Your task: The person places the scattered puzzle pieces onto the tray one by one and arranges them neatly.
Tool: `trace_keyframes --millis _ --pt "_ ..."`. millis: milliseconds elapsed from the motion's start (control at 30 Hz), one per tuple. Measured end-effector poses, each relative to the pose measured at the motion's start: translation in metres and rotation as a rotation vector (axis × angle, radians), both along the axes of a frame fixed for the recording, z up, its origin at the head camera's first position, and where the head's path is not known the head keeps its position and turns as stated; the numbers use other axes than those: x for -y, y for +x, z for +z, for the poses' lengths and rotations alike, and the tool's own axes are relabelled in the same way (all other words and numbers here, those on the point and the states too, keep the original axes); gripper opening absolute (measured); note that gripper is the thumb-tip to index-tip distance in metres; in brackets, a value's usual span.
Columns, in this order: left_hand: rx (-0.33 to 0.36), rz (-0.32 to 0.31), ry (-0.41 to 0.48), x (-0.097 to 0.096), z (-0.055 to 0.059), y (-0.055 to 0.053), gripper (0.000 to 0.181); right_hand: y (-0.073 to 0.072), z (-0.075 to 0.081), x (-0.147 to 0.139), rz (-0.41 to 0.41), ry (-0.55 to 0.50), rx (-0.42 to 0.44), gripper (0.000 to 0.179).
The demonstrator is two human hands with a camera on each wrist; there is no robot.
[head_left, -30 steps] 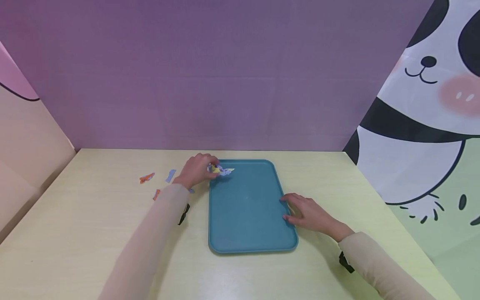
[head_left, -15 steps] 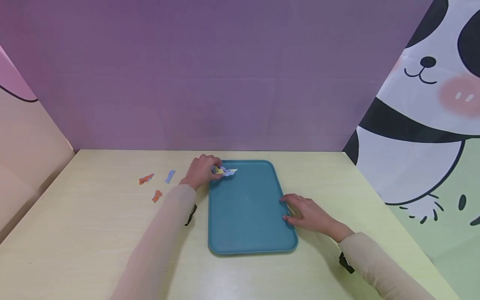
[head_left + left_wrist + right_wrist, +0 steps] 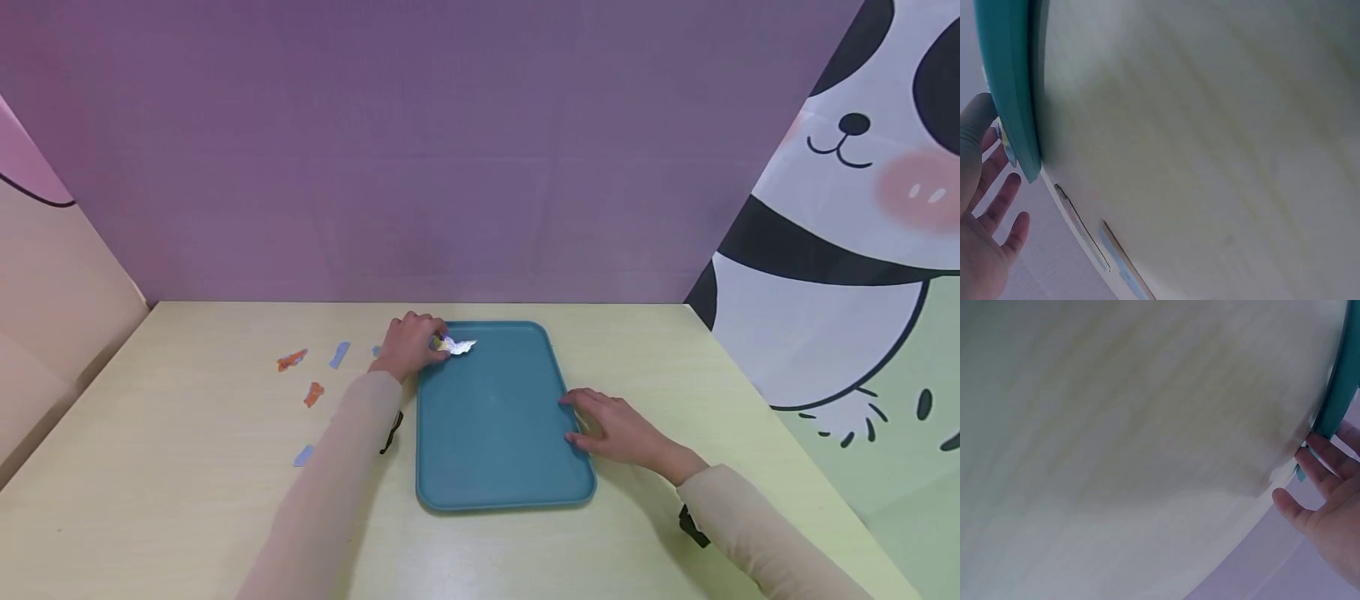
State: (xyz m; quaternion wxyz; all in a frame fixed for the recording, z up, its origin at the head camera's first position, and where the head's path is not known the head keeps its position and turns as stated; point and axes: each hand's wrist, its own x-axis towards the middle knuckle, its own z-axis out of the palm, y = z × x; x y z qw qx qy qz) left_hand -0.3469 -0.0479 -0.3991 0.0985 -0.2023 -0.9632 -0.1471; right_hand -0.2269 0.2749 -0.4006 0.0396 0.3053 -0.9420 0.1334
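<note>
Shiny silvery crinkled scrap (image 3: pixel 462 347) pinched by left hand (image 3: pixel 408 346) at far-left corner of blue-green rectangular tray (image 3: pixel 495 425); contact with tray not discernible. Right rim touched by right hand (image 3: pixel 613 427), fingers loosely extended. Work judged early: orange scraps (image 3: pixel 292 360), pale-blue strips (image 3: pixel 340 354) left lying on pale wood-toned table (image 3: pixel 165 467), left of tray.

Left fingers (image 3: pixel 431 323) partly hide the shiny piece (image 3: pixel 461 346).

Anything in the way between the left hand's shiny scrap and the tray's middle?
Nothing visible. The left hand holds the shiny scrap at the far left corner of the tray, with only bare surface toward the middle. The right hand is at the right edge, off that line.
</note>
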Motion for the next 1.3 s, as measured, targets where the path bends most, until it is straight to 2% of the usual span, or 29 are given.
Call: trace_keyframes --millis 967,1300 --pt "0.015 0.094 0.002 -0.0049 -0.0077 -0.0064 0.035 -0.0008 0.0005 -0.0011 0.014 0.007 -0.015 0.045" --pt "0.03 0.086 -0.001 -0.0038 -0.006 -0.0043 0.035 -0.002 -0.0008 -0.0022 0.012 0.012 0.005 0.047"
